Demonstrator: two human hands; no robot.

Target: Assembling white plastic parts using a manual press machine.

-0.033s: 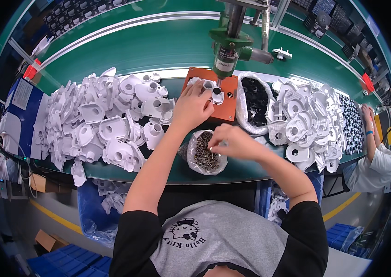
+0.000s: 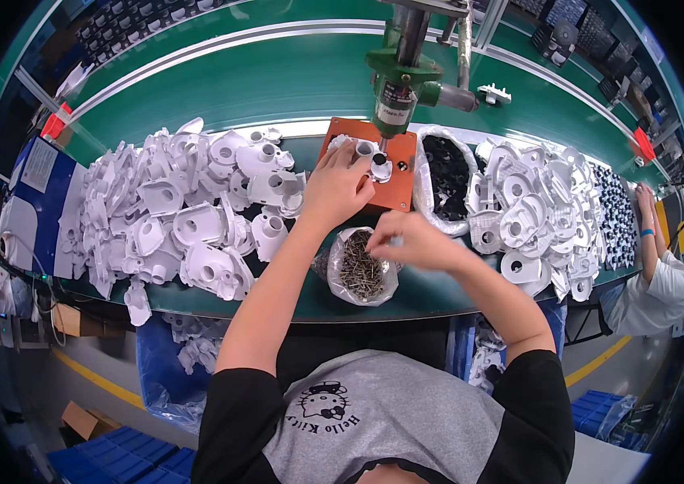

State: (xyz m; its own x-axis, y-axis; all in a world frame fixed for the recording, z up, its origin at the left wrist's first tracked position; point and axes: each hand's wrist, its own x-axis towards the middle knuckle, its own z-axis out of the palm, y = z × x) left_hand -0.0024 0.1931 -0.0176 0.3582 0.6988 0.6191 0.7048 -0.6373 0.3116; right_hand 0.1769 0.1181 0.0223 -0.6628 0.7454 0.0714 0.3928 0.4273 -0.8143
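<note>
My left hand [image 2: 337, 184] rests over a white plastic part [image 2: 364, 149] on the orange fixture block [image 2: 394, 189], its fingers curved over the part's left side and holding it there. A black round piece [image 2: 380, 160] sits in the part's right side. Just above, the green spindle head [image 2: 394, 105] of a machine points its tip down at the part. My right hand [image 2: 413, 240] hovers over the upper right of a clear bag of screws [image 2: 386, 289], thumb and fingertips pinched together. Whatever lies between those fingertips is too small to make out.
Heaps of white plastic parts lie left [image 2: 177, 218] and right [image 2: 523, 214]. A bag of black pieces [image 2: 447, 181] stands right of the fixture. Beyond runs a green conveyor belt [image 2: 277, 81]. Another person's arm [image 2: 647, 230] reaches in at far right, near rows of small dark pieces [image 2: 615, 214].
My right hand has risen slightly away from the screws, its fingers drawn closer together. My left hand and the part under it stay in place.
</note>
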